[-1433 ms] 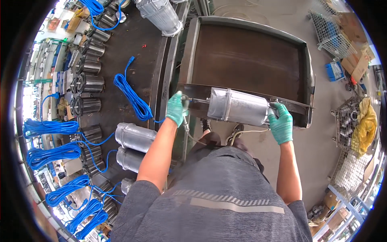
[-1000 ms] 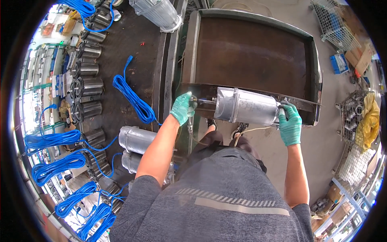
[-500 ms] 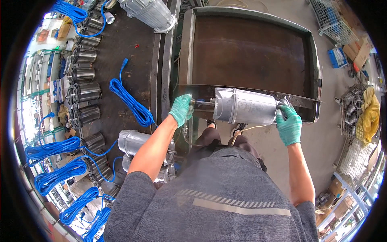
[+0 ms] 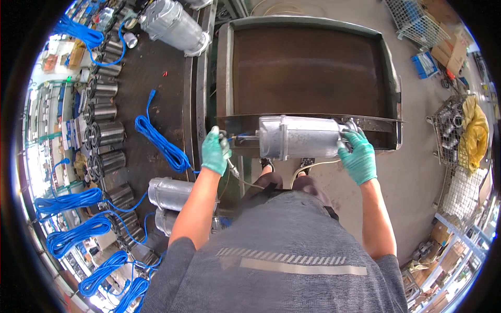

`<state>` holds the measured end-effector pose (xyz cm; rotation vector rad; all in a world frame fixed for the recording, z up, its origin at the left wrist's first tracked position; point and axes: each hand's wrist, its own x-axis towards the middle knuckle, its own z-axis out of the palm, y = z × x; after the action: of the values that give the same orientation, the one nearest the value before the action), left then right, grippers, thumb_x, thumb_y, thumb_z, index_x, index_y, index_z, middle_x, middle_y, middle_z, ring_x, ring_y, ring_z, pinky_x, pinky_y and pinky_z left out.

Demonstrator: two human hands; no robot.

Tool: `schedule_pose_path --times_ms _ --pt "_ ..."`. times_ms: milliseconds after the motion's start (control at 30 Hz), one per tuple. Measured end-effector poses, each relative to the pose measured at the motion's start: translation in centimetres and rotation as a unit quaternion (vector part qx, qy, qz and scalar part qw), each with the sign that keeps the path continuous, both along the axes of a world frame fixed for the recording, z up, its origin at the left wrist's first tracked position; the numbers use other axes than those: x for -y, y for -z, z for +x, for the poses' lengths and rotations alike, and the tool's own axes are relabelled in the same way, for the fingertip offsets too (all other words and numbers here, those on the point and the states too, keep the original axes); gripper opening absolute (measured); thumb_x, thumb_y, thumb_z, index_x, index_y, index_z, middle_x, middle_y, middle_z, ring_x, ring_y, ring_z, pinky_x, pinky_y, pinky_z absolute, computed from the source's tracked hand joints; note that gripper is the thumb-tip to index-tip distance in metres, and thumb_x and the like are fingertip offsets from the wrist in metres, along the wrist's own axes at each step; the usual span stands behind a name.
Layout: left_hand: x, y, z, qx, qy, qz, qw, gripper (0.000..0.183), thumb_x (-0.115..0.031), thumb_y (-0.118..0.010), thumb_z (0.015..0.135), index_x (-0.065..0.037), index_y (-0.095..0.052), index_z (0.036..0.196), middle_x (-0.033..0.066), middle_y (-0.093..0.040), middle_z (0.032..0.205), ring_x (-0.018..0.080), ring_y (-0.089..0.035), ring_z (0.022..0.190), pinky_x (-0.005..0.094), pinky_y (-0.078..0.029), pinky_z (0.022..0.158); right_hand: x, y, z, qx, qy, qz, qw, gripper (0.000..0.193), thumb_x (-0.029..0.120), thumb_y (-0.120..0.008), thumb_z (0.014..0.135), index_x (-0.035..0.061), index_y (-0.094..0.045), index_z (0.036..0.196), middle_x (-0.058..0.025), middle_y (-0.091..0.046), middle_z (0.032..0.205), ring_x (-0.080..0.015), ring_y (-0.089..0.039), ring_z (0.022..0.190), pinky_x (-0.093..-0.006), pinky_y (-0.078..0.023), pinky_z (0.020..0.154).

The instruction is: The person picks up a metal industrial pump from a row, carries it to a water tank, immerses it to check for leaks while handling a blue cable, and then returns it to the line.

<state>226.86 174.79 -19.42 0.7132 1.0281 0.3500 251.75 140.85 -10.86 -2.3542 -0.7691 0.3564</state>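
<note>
A silver cylindrical motor housing [image 4: 308,136] lies crosswise in front of me, level with the near side of a metal trough [image 4: 223,78]. My right hand [image 4: 359,159] has its fingers curled round the narrow right end of the housing. My left hand [image 4: 215,152] is closed beside the opposite end, round a metal air-hose fitting [image 4: 233,168] that is partly hidden by the glove. From there a thin hose [image 4: 250,184] runs down toward my legs. A slim metal rod [image 4: 249,137] spans the gap between that hand and the housing. Both hands wear green gloves.
On the dark bench [image 4: 162,104] at left lie coiled blue cables [image 4: 164,146], a row of shiny cylinders [image 4: 107,133] and more silver housings [image 4: 169,193]. Another housing [image 4: 169,26] stands at the bench's far end. Wire baskets [image 4: 446,141] stand on the right.
My whole view has shifted slightly. My left hand has turned so its fingers point upward, away from me. The right hand stays on the same end of the housing.
</note>
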Motion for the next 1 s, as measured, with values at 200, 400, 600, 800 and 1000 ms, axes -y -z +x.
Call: schedule_pose_path --times_ms 200,400,600,800,1000 --pt "6.7 -11.2 6.2 0.238 0.081 0.018 0.968 0.025 -0.032 -0.062 0.105 -0.009 -0.066 0.113 -0.0035 -0.051 0.076 0.0082 -0.047 0.061 0.0256 -0.041 0.055 1.0 -4.4 -3.9 0.139 -0.087 0.067 0.984 0.034 0.011 -0.075 0.077 0.0077 -0.070 0.110 -0.0163 -0.068 0.120 -0.0361 -0.064 0.116 -0.0452 -0.053 0.100" --pt "18.5 -15.9 15.5 0.320 0.159 -0.051 0.933 0.023 -0.028 -0.065 0.104 -0.010 -0.065 0.119 -0.0019 -0.056 0.089 0.0103 -0.054 0.078 0.0308 -0.049 0.073 2.8 -4.7 -7.5 -0.157 0.010 0.060 0.986 0.047 0.027 -0.074 0.092 0.0092 -0.057 0.133 -0.0151 -0.073 0.099 -0.0358 -0.072 0.087 -0.0446 -0.059 0.076" --pt "17.6 -13.6 13.1 0.133 0.291 0.275 0.907 0.040 -0.020 -0.065 0.103 -0.005 -0.057 0.139 0.0081 -0.066 0.126 0.0162 -0.066 0.111 0.0333 -0.057 0.095 18.3 -2.0 -0.5 -0.038 0.201 -0.059 0.977 0.027 0.030 -0.068 0.097 0.0086 -0.060 0.111 -0.0160 -0.073 0.085 -0.0413 -0.069 0.077 -0.0502 -0.055 0.068" --pt "9.9 -8.9 5.1 -0.138 0.240 0.505 0.817 0.033 -0.015 -0.065 0.101 -0.002 -0.061 0.132 0.0095 -0.071 0.120 0.0185 -0.068 0.110 0.0323 -0.052 0.099 27.6 8.4 8.8 -0.056 0.244 -0.191 0.949 0.032 0.035 -0.063 0.100 0.0055 -0.056 0.111 -0.0235 -0.072 0.094 -0.0487 -0.066 0.090 -0.0533 -0.052 0.078" --pt "2.3 -3.6 -4.3 -0.321 0.229 0.528 0.753 0.040 -0.015 -0.067 0.100 -0.004 -0.058 0.138 0.0141 -0.070 0.124 0.0224 -0.067 0.114 0.0348 -0.052 0.099 26.2 14.1 11.6 -0.141 0.285 -0.105 0.942 0.036 0.035 -0.063 0.101 0.0020 -0.056 0.114 -0.0276 -0.070 0.104 -0.0482 -0.066 0.099 -0.0513 -0.052 0.085"
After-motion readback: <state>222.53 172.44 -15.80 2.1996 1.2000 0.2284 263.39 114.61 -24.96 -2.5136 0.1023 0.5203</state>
